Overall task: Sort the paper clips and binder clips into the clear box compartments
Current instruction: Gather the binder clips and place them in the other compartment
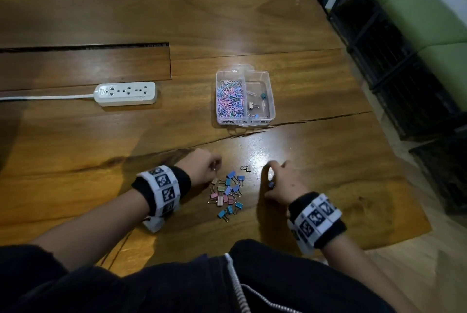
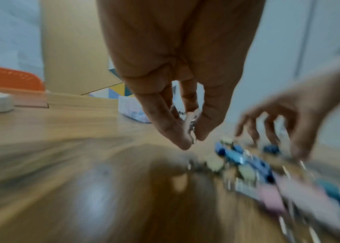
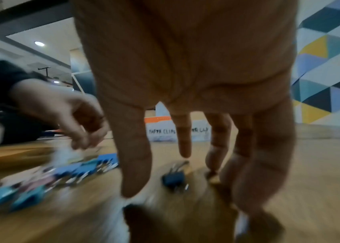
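Two compartments divide the clear box [image 1: 245, 96] on the wooden table [image 1: 101, 21]: paper clips [image 1: 230, 100] left, three binder clips right. Nearer than the box lies the binder clip pile [image 1: 227, 193], between both hands. Only the left wrist view shows the left hand [image 2: 177, 82] pinching a silvery clip [image 2: 192, 128]. The right hand [image 3: 196, 98] hangs spread-fingered, holding nothing, over a dark blue binder clip [image 3: 173, 178].
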`<state>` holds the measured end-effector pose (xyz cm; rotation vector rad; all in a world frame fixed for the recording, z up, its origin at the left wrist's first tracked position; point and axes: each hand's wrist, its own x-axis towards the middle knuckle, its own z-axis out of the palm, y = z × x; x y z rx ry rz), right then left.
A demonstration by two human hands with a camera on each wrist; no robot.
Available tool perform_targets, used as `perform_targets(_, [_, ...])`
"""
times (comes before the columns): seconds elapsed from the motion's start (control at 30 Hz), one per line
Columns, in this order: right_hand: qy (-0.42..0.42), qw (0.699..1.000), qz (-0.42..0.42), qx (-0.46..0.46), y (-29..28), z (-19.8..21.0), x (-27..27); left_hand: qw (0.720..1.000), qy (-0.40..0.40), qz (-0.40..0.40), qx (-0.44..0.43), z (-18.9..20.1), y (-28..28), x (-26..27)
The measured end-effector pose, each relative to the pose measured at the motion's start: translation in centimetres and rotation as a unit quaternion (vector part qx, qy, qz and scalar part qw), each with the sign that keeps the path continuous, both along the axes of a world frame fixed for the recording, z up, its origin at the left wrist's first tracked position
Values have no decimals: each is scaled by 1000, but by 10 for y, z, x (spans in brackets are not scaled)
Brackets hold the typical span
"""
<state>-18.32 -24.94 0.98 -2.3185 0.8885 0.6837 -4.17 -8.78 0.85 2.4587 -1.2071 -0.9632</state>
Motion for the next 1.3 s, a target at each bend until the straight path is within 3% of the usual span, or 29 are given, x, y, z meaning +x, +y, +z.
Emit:
perform_targets(0.1, [-68, 998, -8, 17, 16, -2, -9, 991, 54, 95, -76, 16, -26, 9])
perform_targets(0.2, [-127, 991, 14, 37, 26, -2, -1, 979, 56, 132, -145, 35, -60, 19])
perform_targets(0.33, [-117, 988, 96, 11, 29, -5, 14, 971, 26, 145, -190, 51, -102, 32])
perform_targets(0.43, [-127, 980, 151, -17, 31, -10, 18, 956, 61, 187, -217, 54, -127, 39])
perform_targets(0.57, [-145, 975, 164, -26, 28, -13, 17, 950, 87, 221, -203, 49, -139, 43])
perform_targets(0.7, [-134, 973, 186, -12, 26, -15, 17, 973, 33, 153, -172, 42, -122, 35])
perform_targets(0.77, [-142, 975, 173, -6, 23, -16, 16, 983, 49, 102, -142, 39, -101, 29])
perform_targets(0.87, [-143, 977, 157, 2, 20, -16, 13, 996, 78, -29, -16, 34, -61, 18])
perform_targets(1.03, [-163, 983, 70, 55, 16, -14, 10, 969, -16, -213, 124, 14, -6, -7])
perform_targets(1.17, [-188, 977, 69, 71, 21, -14, 7, 962, -94, -232, 109, 0, 10, -23])
perform_targets(1.3, [-208, 968, 126, 65, 28, -9, -5, 974, -92, -194, 77, 0, 15, -28])
